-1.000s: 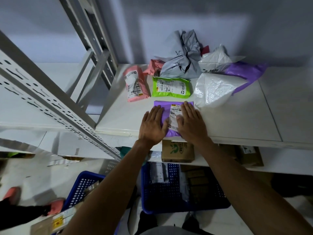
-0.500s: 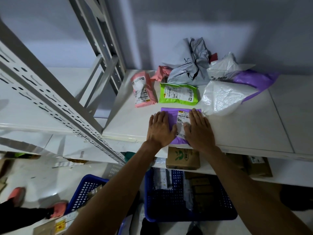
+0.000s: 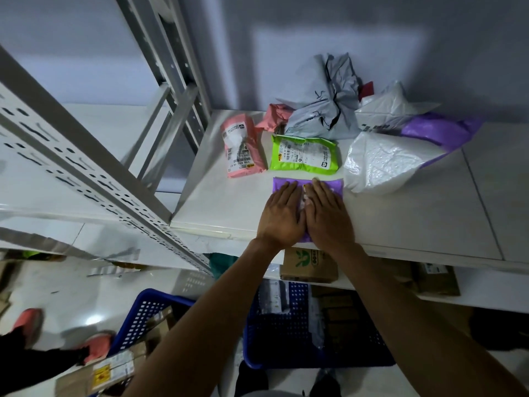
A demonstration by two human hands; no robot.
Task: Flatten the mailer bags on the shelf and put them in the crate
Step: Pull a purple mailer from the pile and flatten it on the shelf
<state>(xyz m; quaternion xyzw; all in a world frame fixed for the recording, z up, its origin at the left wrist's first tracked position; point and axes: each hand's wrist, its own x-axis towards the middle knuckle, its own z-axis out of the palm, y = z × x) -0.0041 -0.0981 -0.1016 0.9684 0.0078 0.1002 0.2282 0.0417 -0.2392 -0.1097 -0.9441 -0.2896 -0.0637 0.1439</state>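
Note:
A small purple mailer bag [image 3: 332, 185] lies at the front edge of the white shelf [image 3: 415, 219]. My left hand [image 3: 282, 216] and my right hand [image 3: 327, 219] press flat on it side by side, fingers straight, covering most of it. Behind it lie a green mailer [image 3: 305, 156] and a pink mailer [image 3: 243, 146], both flat with labels up. Further back sit a crumpled grey mailer [image 3: 323, 101], a second pink mailer [image 3: 276, 117], a white bubble mailer [image 3: 383, 161], another white bag [image 3: 392, 107] and a larger purple mailer [image 3: 440, 130]. A blue crate [image 3: 292, 322] stands on the floor under the shelf.
A perforated grey upright [image 3: 86, 156] slants across the left. Cardboard boxes [image 3: 309, 265] sit on the lower shelf. A second blue crate [image 3: 143, 313] stands on the floor at left, beside another person's feet in pink shoes [image 3: 97, 345].
My two hands have slid closer together on the purple mailer, now nearly touching and hiding its label. The camera has moved slightly.

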